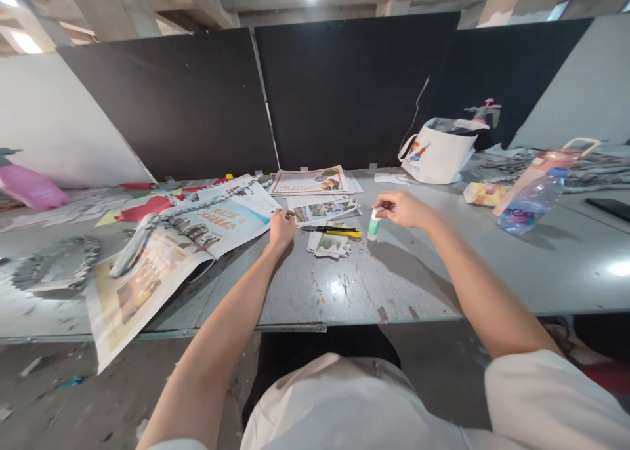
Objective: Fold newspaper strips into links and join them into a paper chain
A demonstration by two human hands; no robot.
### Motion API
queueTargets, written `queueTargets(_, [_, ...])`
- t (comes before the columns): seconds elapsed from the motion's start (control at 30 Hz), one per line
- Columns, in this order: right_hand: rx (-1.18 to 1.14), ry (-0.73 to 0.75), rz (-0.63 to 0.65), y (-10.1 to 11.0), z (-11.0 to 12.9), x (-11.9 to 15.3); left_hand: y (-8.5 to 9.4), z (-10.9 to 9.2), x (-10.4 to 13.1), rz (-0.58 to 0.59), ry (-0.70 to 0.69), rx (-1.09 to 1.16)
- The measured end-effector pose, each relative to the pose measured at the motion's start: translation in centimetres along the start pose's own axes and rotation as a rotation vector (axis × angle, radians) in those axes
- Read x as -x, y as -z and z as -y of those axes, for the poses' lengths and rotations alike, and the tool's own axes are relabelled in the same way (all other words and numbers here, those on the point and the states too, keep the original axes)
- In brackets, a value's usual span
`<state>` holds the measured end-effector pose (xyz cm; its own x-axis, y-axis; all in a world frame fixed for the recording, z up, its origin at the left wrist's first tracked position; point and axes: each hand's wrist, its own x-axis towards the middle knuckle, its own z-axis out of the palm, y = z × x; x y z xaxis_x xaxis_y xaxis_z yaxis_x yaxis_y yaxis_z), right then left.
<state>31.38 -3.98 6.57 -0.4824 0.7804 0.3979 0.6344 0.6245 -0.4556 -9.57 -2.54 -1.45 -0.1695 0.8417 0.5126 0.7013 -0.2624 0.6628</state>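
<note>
My right hand (399,208) pinches the white top of a green-and-white glue stick (373,228), which is nearly upright at the table surface. Whether its base touches the table I cannot tell. My left hand (282,228) rests with curled fingers beside the printed pages; anything between its fingertips is hidden or too small to make out. Just right of it lies a black-and-yellow cutting tool (339,230), perhaps a utility knife, across a small pile of cut paper pieces (331,245). Behind that is a sheet with photos (325,210).
An open newspaper (231,224) spreads to the left, overhanging the front edge. Further left are a grey braided ring (54,266) and a pink spray bottle (29,184). On the right stand a white bag (438,151) and a plastic water bottle (531,204). Black panels (354,96) close off the back.
</note>
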Motion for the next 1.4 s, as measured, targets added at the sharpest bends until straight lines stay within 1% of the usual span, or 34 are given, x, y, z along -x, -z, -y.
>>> queueTargets(0.1, [0.007,-0.045,0.038,-0.2,-0.3,-0.4,-0.1,-0.3,0.2,0.006,0.000,-0.013])
queueTargets(0.2, [0.004,-0.064,0.069,-0.3,0.0,-0.4,-0.2,-0.6,0.4,0.008,-0.009,-0.017])
queueTargets(0.3, [-0.011,-0.066,0.052,-0.5,0.5,0.0,-0.2,-1.0,0.5,0.008,-0.027,-0.018])
queueTargets(0.4, [-0.042,-0.017,0.012,-0.7,0.8,0.4,-0.1,-1.2,0.5,0.019,-0.053,-0.028])
queueTargets(0.5, [-0.091,0.011,0.024,-0.9,0.5,0.6,0.1,-1.3,0.6,0.042,-0.055,-0.041])
queueTargets(0.6, [-0.085,-0.019,0.043,-1.2,-0.3,0.5,0.1,-1.4,0.8,0.050,-0.047,-0.041])
queueTargets(0.83, [0.161,-0.193,-0.160,-1.6,-3.5,0.4,0.0,-1.4,0.9,0.044,-0.064,-0.044])
queueTargets(0.9, [0.186,-0.196,-0.194,-1.7,-4.4,0.5,-0.1,-1.2,0.7,0.056,-0.092,-0.076])
queueTargets(1.0, [0.260,-0.108,-0.258,-1.9,-4.9,0.4,-0.3,-0.9,0.7,0.126,-0.169,-0.128])
queueTargets(1.07, [0.332,-0.015,-0.331,-2.1,-4.2,0.3,-0.6,-0.8,0.8,0.209,-0.216,-0.155])
queueTargets(1.13, [0.379,0.053,-0.387,-2.6,-2.7,0.2,-0.9,-0.7,1.1,0.284,-0.240,-0.185])
queueTargets(1.2, [0.375,0.094,-0.379,-3.6,-0.7,0.0,-1.0,-0.8,1.5,0.331,-0.235,-0.220])
queueTargets(1.27, [0.337,0.140,-0.314,-5.4,1.4,-0.1,-1.0,-0.8,1.7,0.367,-0.224,-0.251])
queueTargets(1.33, [0.292,0.181,-0.190,-7.7,3.0,-0.1,-0.9,-0.9,1.8,0.393,-0.224,-0.270])
queueTargets(1.4, [0.280,0.170,-0.074,-10.0,4.0,-0.1,-0.6,-1.0,1.7,0.407,-0.243,-0.271])
